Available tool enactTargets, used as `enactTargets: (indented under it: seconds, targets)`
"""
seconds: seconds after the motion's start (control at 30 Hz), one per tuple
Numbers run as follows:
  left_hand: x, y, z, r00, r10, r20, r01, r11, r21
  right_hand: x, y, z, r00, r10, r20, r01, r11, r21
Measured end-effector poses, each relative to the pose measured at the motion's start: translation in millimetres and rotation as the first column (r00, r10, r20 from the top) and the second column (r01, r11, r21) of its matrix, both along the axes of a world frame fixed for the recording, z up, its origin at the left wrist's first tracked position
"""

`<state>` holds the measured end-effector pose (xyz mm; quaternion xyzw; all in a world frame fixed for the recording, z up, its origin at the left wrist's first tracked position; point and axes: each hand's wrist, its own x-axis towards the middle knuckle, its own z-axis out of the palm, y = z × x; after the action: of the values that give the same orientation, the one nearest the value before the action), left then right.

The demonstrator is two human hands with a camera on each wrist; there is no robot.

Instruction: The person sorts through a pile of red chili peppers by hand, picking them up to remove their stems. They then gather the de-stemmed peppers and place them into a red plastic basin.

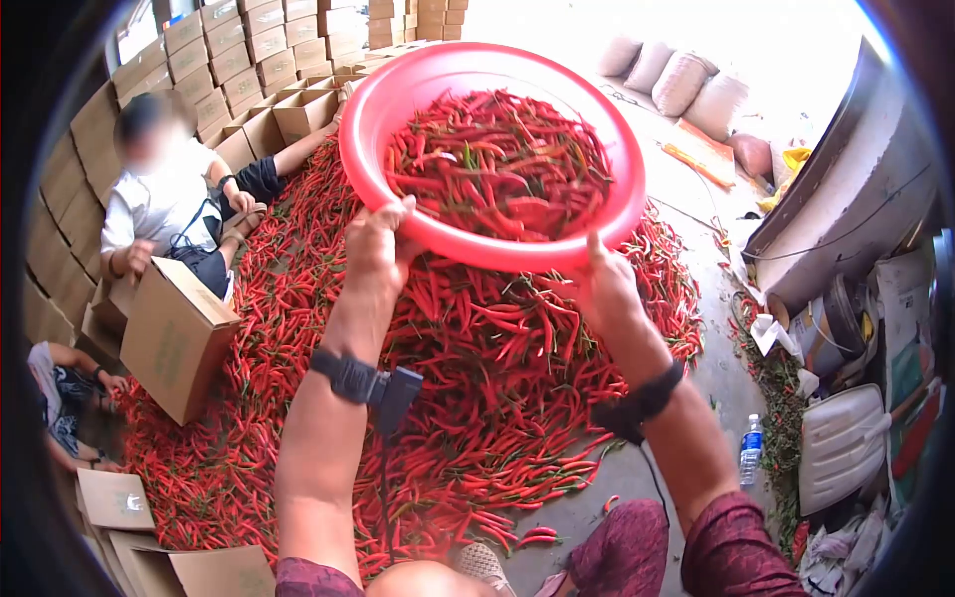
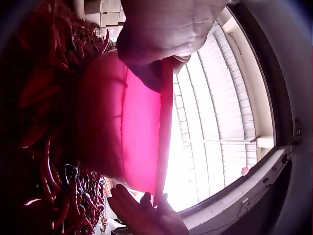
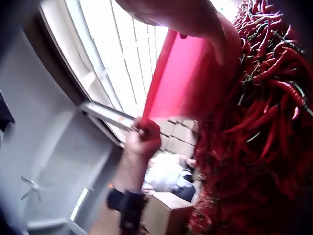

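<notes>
A pink plastic basin (image 1: 497, 255) heaped with red chilli peppers (image 1: 502, 169) is held over a large pile of chillies (image 1: 468, 348). My left hand (image 1: 376, 244) grips its near rim on the left, thumb over the edge. At the right part of the near rim, my right hand (image 1: 605, 287) holds on with the thumb on top. In the left wrist view, the right hand (image 2: 151, 213) has its fingers stretched along the underside of the basin (image 2: 142, 132). The left hand (image 3: 143, 139) appears curled at the rim in the right wrist view.
A seated person (image 1: 164, 194) is at the left beside an upright carton (image 1: 179, 338); part of another person shows lower down. Stacked cartons (image 1: 234, 60) line the back left. Sacks (image 1: 686, 85) lie far right. A water bottle (image 1: 751, 450) stands near my right arm.
</notes>
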<state>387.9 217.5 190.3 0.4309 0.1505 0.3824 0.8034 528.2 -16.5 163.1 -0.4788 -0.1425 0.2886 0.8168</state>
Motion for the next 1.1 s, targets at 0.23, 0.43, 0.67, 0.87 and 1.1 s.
enactTargets:
  seconds: [0.23, 0.43, 0.67, 0.87, 1.1]
  targets:
    - [-52.9, -30.2, 6.6, 0.991, -0.126, 0.039, 0.130, 0.982, -0.139, -7.1, -21.3, 45.4, 0.999, -0.008, 0.050, 0.006, 0.999, 0.051]
    - [-18.4, 2.8, -7.3, 0.997, -0.073, -0.040, 0.071, 0.997, -0.039, 50.6, 17.2, 50.1, 0.992, 0.117, 0.038, -0.115, 0.992, -0.045]
    - [-4.7, 0.1, -18.3, 0.991, -0.052, -0.125, 0.044, 0.997, -0.066, 68.6, 24.2, 9.6, 0.992, 0.113, -0.061, -0.121, 0.981, -0.152]
    - [-32.4, -18.7, -42.5, 0.967, -0.129, -0.220, 0.126, 0.992, -0.030, 54.2, -2.4, 8.3, 0.993, 0.096, -0.071, -0.111, 0.957, -0.267]
    - [-149.2, -71.0, -152.4, 0.598, -0.037, -0.801, 0.518, 0.780, 0.351, -64.7, -106.6, -128.0, 0.833, 0.553, -0.017, -0.422, 0.616, -0.665]
